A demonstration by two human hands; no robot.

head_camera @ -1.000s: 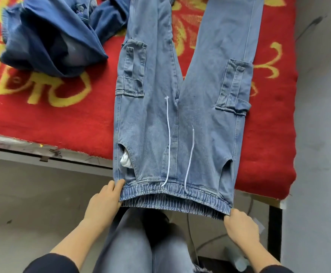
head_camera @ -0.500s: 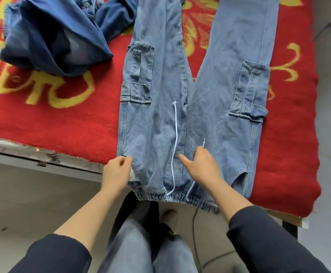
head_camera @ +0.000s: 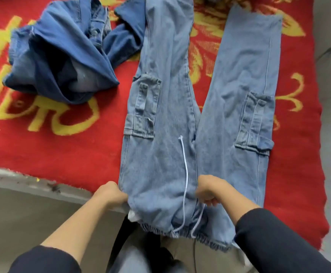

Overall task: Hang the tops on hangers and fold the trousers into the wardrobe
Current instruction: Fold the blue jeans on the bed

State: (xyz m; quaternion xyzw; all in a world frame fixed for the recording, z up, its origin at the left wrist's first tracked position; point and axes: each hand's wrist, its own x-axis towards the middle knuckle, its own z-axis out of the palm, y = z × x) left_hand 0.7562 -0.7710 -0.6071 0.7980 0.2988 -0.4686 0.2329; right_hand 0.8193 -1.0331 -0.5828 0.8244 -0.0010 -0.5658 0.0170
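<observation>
**Folding the Trousers Lengthwise: Grip and Alignment**

The red blanket (head_camera: pixel 62 154) was covered across its middle by the light-blue trousers (head_camera: pixel 160 154), which were laid flat with the legs splayed and the elastic waistband overhanging the near edge. A lengthwise fold was judged to be the step in hand. For a clean result, one leg was to be carried over the other until side seams and cargo pockets were matched, with the cloth kept taut and the crumpled dark-blue denim garment (head_camera: pixel 62 56) at the left kept out of the fold. The left hand (head_camera: pixel 111 196) was closed on the outer seam just above the waistband. The right hand (head_camera: pixel 208 192) was curled tight on the cloth at the centre seam. The white drawstring (head_camera: pixel 185 174) was best tucked in first, so that it was not trapped.

The left fingertips were hidden beneath the denim. Whether the second cord was also pinched in the right hand could not be told. The far end of the leg nearer the dark garment was cut off at the top edge. No wardrobe or hanger was shown.
</observation>
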